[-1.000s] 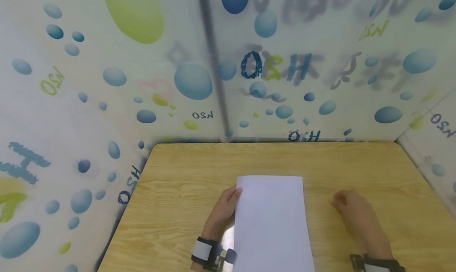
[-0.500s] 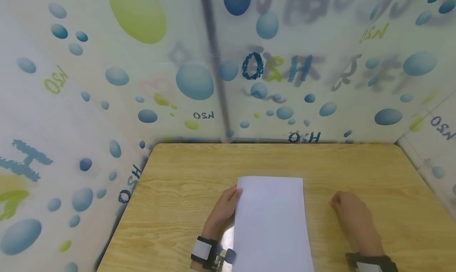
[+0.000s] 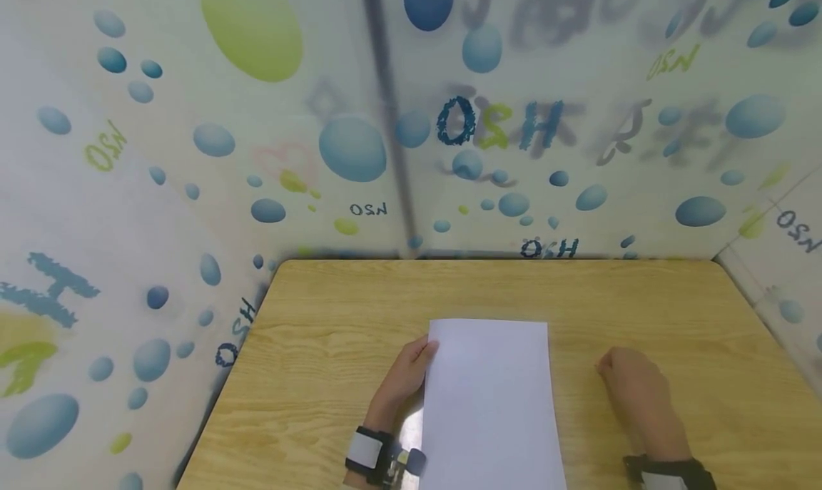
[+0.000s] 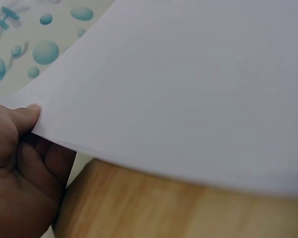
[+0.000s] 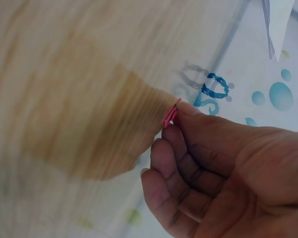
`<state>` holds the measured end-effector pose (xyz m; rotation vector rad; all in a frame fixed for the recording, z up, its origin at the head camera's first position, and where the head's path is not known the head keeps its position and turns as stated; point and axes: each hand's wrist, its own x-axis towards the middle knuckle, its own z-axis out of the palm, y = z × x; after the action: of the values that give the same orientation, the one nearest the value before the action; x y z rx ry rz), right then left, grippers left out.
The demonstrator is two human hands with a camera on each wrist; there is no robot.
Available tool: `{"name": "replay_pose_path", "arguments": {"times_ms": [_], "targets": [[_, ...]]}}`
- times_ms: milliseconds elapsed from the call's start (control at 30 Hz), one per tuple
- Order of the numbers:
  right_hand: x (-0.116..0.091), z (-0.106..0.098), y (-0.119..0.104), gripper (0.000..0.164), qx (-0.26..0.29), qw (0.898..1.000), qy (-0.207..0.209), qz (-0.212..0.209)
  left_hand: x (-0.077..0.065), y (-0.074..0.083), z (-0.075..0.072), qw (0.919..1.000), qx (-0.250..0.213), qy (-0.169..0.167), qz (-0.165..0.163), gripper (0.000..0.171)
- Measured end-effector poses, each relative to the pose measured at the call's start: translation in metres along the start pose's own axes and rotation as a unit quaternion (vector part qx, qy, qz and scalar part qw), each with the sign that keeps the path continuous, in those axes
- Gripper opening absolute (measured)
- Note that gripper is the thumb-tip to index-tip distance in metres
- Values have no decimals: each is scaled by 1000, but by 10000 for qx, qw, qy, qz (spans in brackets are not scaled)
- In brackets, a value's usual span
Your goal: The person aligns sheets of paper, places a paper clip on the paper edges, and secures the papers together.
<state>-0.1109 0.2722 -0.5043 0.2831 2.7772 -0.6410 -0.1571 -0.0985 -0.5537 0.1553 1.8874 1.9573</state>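
White paper [image 3: 491, 404] is held up off the wooden surface [image 3: 321, 290] in front of the person, its near end running out of sight from where the head looks down. The left hand [image 3: 406, 369] pinches it at the left edge, just below the far corner, thumb on the near face and the other fingers tucked behind. Over to the right, well apart from the paper, the right hand [image 3: 638, 390] has a tiny pink clip [image 5: 171, 114] caught between thumb and forefinger, the remaining fingers curled in below. Looking from the right wrist, the paper's edge seems to have more than one layer, though I can't count sheets.

I'd judge the clip is meant for those sheets. To do it well, I'd square the edges first and keep the left pinch firm but light, since the paper bows between its grip and the free side. The clip is best held by its very end, so its loops can part over the edge; with the fingertips covering so much of it, a small regrip might help.

As for pose, the left forearm slants up and inward to the paper's edge, while the right leans inward from the other side, back of the hand upward, pinched fingertips pointing towards the paper.
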Motion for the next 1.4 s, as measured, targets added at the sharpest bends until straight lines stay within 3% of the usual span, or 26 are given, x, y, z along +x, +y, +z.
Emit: {"name": "replay_pose_path", "arguments": {"times_ms": [133, 267, 567, 733, 900, 967, 1400], "targets": [[-1, 2, 0, 24, -73, 9997, 171, -136, 1, 1, -2, 9993, 354, 59, 142, 35], [0, 1, 0, 25, -43, 9999, 92, -136, 1, 1, -3, 9978, 601, 126, 230, 35], [4, -1, -1, 22, 27, 9996, -276, -40, -2, 0, -2, 10000, 40, 34, -15, 33], [6, 2, -2, 21, 183, 9982, 98, -566, -3, 0, -3, 9998, 179, 19, 22, 34], [13, -1, -23, 17, 574, 9854, 934, -1302, -3, 0, -2, 9994, -322, -59, -109, 34], [15, -4, -34, 16, 813, 9805, 1074, -1432, -3, -1, -1, 9984, -536, -77, -177, 33], [37, -4, -99, 22, 2210, 9528, 1033, -1808, 0, 2, 3, 9963, -812, -100, -277, 33]]}}
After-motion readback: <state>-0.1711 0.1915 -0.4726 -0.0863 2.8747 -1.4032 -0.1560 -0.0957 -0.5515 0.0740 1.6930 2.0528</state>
